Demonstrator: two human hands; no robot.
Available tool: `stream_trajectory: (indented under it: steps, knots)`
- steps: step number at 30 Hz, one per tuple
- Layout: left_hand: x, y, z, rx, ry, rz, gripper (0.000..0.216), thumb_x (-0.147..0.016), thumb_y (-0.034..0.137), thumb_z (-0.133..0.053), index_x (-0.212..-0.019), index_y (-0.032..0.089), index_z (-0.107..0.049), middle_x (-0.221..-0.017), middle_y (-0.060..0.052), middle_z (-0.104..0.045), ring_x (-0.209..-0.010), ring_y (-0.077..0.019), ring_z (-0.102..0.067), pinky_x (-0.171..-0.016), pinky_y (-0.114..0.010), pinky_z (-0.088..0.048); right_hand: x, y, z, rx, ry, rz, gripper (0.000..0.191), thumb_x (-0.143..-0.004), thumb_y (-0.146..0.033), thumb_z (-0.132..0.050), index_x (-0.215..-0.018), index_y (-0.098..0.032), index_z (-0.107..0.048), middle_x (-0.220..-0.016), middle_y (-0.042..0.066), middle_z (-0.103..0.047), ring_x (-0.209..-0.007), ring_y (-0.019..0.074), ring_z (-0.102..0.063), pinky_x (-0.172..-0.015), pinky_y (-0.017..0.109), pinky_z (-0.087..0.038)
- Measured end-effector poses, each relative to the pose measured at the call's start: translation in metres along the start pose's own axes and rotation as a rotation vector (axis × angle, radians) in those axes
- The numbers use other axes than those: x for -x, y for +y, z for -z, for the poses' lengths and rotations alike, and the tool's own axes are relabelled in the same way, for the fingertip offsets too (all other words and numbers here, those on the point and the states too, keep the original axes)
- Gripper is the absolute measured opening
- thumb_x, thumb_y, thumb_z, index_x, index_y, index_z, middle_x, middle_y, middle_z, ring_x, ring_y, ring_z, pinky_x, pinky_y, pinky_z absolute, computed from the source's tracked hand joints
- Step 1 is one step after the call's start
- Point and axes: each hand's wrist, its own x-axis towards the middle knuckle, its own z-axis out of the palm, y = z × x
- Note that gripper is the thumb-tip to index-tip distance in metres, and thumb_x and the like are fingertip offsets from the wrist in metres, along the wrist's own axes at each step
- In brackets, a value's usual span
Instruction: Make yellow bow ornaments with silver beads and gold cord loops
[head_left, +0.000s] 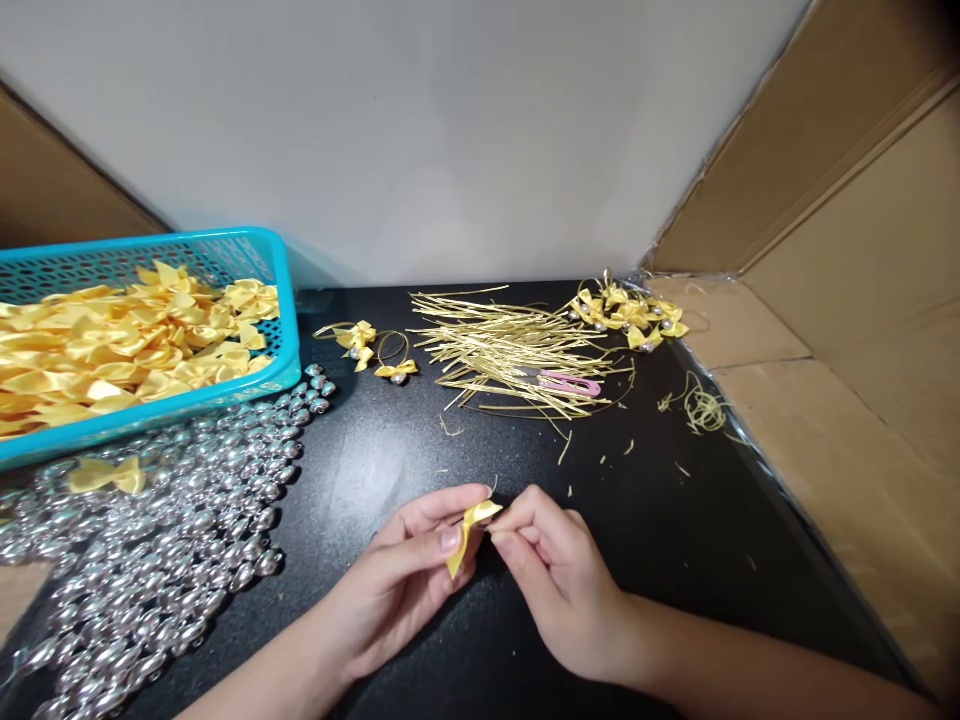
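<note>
A small yellow ribbon bow is pinched between the thumb and fingers of my left hand, above the black table. My right hand is closed at the bow's right side, its thumb and forefinger pressed together on something thin that I cannot make out. Part of the bow is hidden behind my left fingers. Beyond my hands lies a loose pile of gold cords, with a pink clip-like tool on it.
A blue basket of yellow bows stands at the left, behind many silver beads. Bows with beads and gold loops lie at the back right, two more left of the cords. Tangled thread and cardboard are at the right.
</note>
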Motion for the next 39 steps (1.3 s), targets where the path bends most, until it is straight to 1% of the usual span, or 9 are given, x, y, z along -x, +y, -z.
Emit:
stream_trajectory:
  steps: [12,20,27,30,34,39]
  knots:
    - [0.0009,0.0001,-0.0006,0.001,-0.006,0.007,0.027,-0.068,0.013,-0.082,-0.095,0.013,-0.078,-0.069,0.0,-0.072,-0.052,-0.003,-0.058,-0.054,-0.009,-0.048,-0.0013,0.0,-0.0001,-0.006,-0.009,-0.02,0.012,-0.094,-0.02,-0.044,-0.083,-0.02,-0.048,-0.057,-0.007,-0.044,-0.045,0.0079,-0.04,-0.046,0.022,-0.03]
    - [0.0018,0.0008,-0.0021,0.0,0.004,0.003,0.028,-0.066,0.013,-0.083,-0.094,0.014,-0.078,-0.067,0.0,-0.072,-0.051,-0.0029,-0.057,-0.053,-0.009,-0.047,-0.0018,-0.0045,-0.0002,-0.018,-0.002,-0.003,0.012,-0.093,-0.018,-0.044,-0.082,-0.02,-0.047,-0.055,-0.008,-0.042,-0.043,0.007,-0.038,-0.045,0.02,-0.027]
    - [0.0025,0.0004,-0.0029,-0.037,0.029,-0.001,0.029,-0.065,0.015,-0.084,-0.093,0.014,-0.078,-0.068,0.0,-0.071,-0.05,-0.0026,-0.054,-0.052,-0.01,-0.045,-0.0017,-0.0019,-0.0003,-0.018,-0.007,-0.004,0.011,-0.093,-0.016,-0.045,-0.082,-0.02,-0.047,-0.056,-0.008,-0.042,-0.044,0.0066,-0.038,-0.045,0.02,-0.027]
    - [0.0028,0.0003,-0.0029,-0.056,0.048,0.003,0.029,-0.064,0.017,-0.085,-0.092,0.015,-0.078,-0.067,0.0,-0.07,-0.049,-0.0022,-0.052,-0.052,-0.01,-0.044,-0.001,-0.0013,-0.0004,-0.023,-0.01,-0.011,0.011,-0.093,-0.016,-0.045,-0.083,-0.02,-0.047,-0.055,-0.008,-0.04,-0.043,0.0064,-0.036,-0.045,0.02,-0.026]
    - [0.0015,-0.0007,-0.0016,-0.071,0.077,0.006,0.029,-0.063,0.017,-0.085,-0.091,0.015,-0.078,-0.063,0.0,-0.067,-0.048,-0.0021,-0.05,-0.052,-0.011,-0.043,-0.0009,-0.0026,-0.0002,-0.034,-0.024,-0.013,0.011,-0.093,-0.017,-0.044,-0.083,-0.02,-0.047,-0.056,-0.008,-0.043,-0.044,0.0068,-0.038,-0.046,0.021,-0.028]
    - [0.0016,-0.0026,0.0007,-0.096,0.074,0.008,0.029,-0.063,0.019,-0.085,-0.091,0.015,-0.078,-0.062,0.001,-0.064,-0.048,-0.0022,-0.049,-0.051,-0.011,-0.041,-0.0027,-0.0037,-0.0003,-0.04,-0.017,-0.009,0.012,-0.093,-0.016,-0.044,-0.082,-0.02,-0.045,-0.057,-0.007,-0.043,-0.045,0.0068,-0.038,-0.046,0.02,-0.028]
